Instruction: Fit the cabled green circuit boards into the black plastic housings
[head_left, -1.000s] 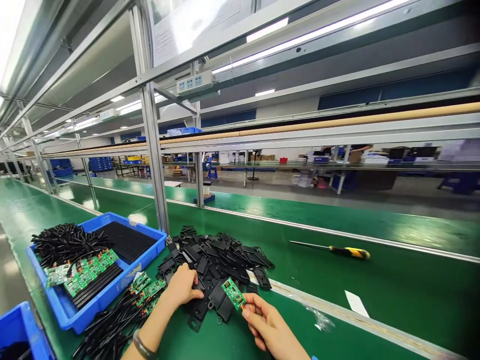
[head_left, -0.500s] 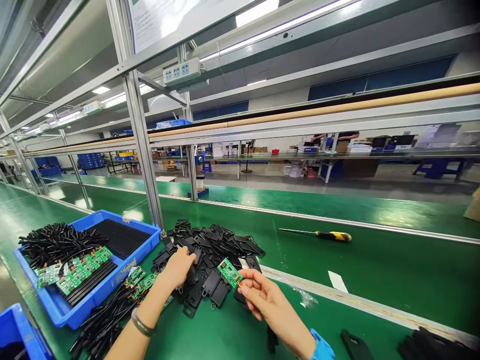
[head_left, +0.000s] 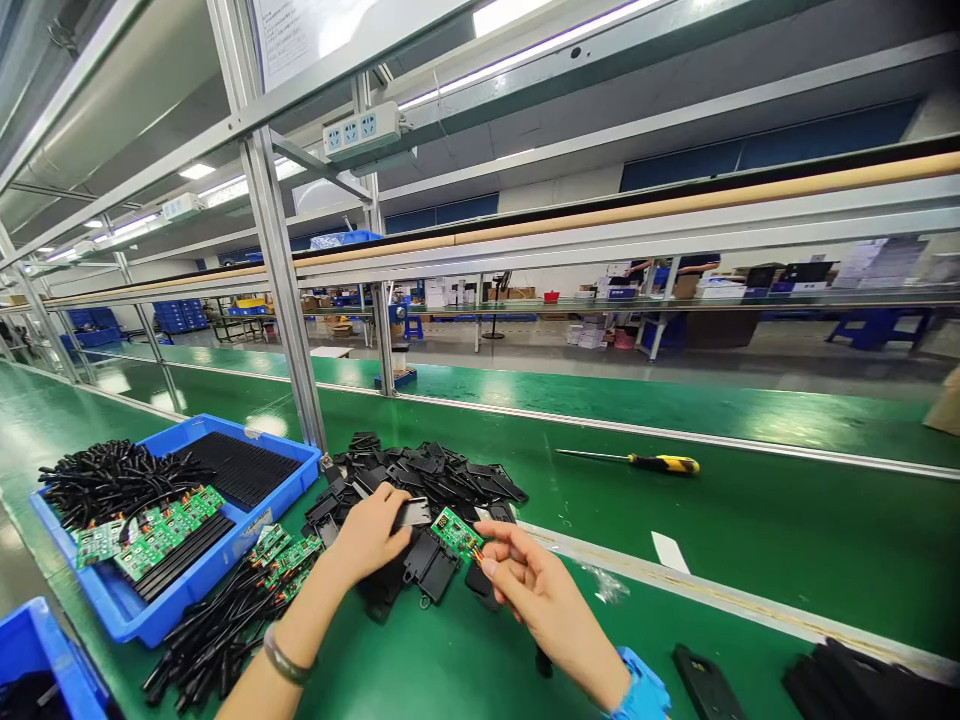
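1 green circuit board point(head_left: 454, 534) is pinched between thumb and fingers of the right hand point(head_left: 536, 595), near the black casing pile point(head_left: 431, 470), where 1 dark casing point(head_left: 415, 512) is gripped by the half-curled left hand point(head_left: 367, 535).

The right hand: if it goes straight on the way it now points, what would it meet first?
Beyond the green circuit board that the right hand holds, the first thing in line seems the dark casing piece at the left hand, though depth is unclear.

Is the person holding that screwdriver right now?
No, the screwdriver lies on the bench, while the right hand holds a green board.
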